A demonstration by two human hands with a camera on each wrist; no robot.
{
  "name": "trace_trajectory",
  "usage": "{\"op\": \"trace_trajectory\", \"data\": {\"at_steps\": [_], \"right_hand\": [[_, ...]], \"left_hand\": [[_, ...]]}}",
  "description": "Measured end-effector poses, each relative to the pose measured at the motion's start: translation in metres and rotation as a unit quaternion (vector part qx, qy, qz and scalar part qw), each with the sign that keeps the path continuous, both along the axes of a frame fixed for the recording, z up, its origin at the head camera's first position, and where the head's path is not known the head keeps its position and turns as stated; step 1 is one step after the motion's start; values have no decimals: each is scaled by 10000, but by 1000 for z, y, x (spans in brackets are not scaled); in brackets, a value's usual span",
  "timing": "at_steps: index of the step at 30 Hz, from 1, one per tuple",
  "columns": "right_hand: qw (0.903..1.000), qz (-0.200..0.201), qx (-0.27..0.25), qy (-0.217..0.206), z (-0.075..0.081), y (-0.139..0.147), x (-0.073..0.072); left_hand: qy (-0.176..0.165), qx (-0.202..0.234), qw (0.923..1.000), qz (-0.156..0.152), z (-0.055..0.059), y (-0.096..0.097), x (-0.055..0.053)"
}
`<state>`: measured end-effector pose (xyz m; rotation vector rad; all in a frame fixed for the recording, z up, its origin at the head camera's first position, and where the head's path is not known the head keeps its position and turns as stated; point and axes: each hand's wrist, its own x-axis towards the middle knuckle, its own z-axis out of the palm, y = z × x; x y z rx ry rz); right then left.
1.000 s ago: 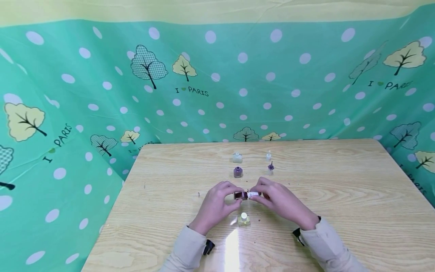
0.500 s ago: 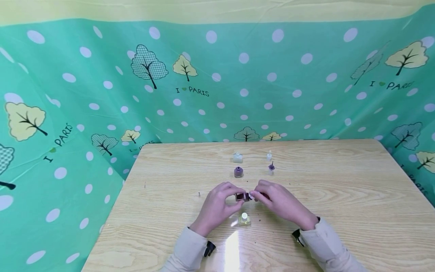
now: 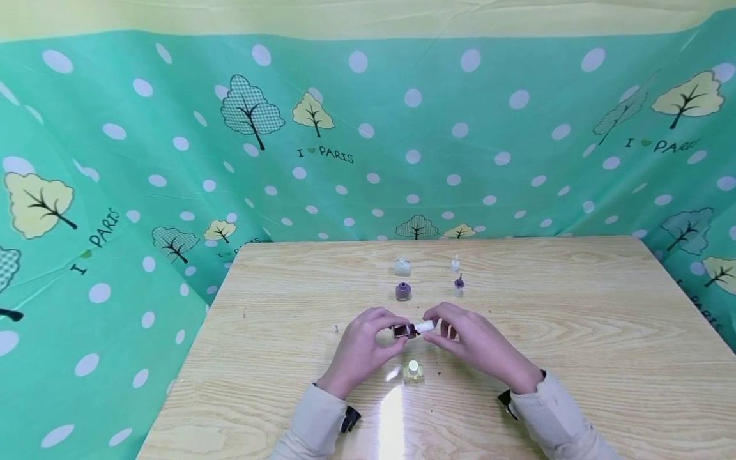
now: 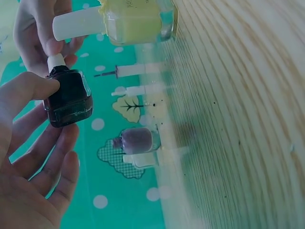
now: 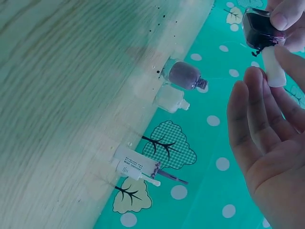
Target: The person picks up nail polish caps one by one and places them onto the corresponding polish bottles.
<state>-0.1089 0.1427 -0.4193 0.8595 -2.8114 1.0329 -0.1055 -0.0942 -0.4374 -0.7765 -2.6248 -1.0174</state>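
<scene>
My left hand (image 3: 368, 338) pinches a small nail polish bottle (image 4: 71, 98) of very dark red polish between thumb and fingers, its cap end toward the right hand. The white cap (image 5: 274, 69) sits at the bottle's neck, where dark dried polish clings. Around that cap are the thumb and fingertips of my right hand (image 3: 468, 332), while its other fingers spread loosely in the right wrist view. Just in front of the hands stands a capped bottle of yellow polish (image 3: 413, 372), large at the top of the left wrist view (image 4: 138, 21).
Beyond the hands stand an uncapped purple polish bottle (image 3: 403, 292) and an uncapped pale bottle (image 3: 402, 268). To their right, a purple-stained cap (image 3: 459, 285) and a white cap (image 3: 455, 263) stand brush up. Dark specks dot the wooden table (image 3: 276, 370); a green curtain (image 3: 322, 191) hangs behind.
The right hand's fingers cover the cap half a second ago; now they have shifted right and more of the white cap shows. The bottle has moved slightly left with the left hand.
</scene>
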Motion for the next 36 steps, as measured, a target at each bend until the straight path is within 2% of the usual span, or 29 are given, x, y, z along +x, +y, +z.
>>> {"op": "trace_trajectory", "data": {"at_steps": [5, 15, 26, 32, 36], "right_hand": [[9997, 83, -29, 216, -2, -1, -1], [9997, -230, 80, 33, -2, -3, 0], [9995, -205, -170, -159, -1, -2, 2], [9995, 128, -186, 202, 0, 1, 2], [9989, 181, -94, 414, 0, 1, 1]], "left_hand": [[24, 6, 10000, -25, 0, -1, 0], [307, 77, 9994, -169, 2, 0, 1], [87, -22, 9999, -81, 2, -2, 1], [25, 3, 10000, -43, 2, -3, 1], [72, 14, 9999, -85, 2, -2, 1]]}}
